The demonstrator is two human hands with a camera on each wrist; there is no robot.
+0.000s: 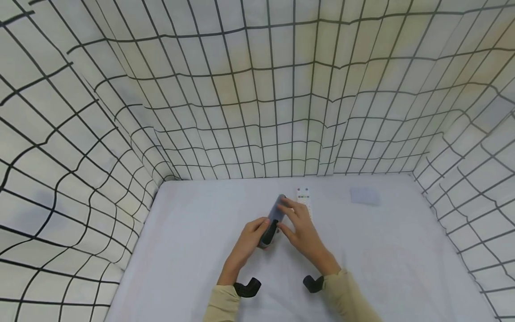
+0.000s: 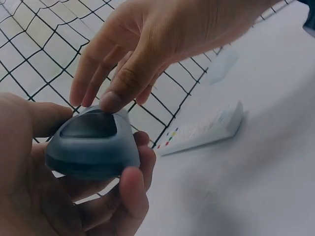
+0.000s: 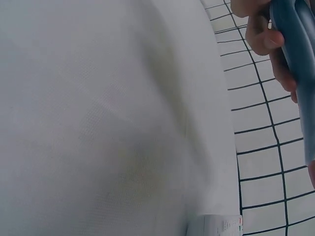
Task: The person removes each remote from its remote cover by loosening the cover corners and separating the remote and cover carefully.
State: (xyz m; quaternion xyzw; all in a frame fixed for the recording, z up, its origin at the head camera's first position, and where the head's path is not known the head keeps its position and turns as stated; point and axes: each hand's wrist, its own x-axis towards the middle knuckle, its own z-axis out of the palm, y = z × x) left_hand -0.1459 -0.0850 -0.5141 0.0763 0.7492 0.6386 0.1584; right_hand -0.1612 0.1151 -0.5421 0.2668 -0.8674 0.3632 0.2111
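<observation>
A long blue-grey handheld device (image 1: 276,213) with a black inset panel (image 2: 91,125) is tilted above the white table, its exact kind unclear. My left hand (image 1: 248,237) grips its near end, thumb along one side and fingers curled beneath. Over the device reaches my right hand (image 1: 303,226), with its thumb touching the black panel and its fingertips toward the far end. The right wrist view catches the device's smooth blue side (image 3: 298,54) and the left hand's fingers (image 3: 268,39) around it.
Behind my right hand lies a white remote control (image 1: 303,195) with small coloured buttons. A pale translucent sheet (image 1: 364,196) is farther right on the white-covered table (image 1: 181,250). White cloth walls with a black grid (image 1: 257,112) stand around the back and sides.
</observation>
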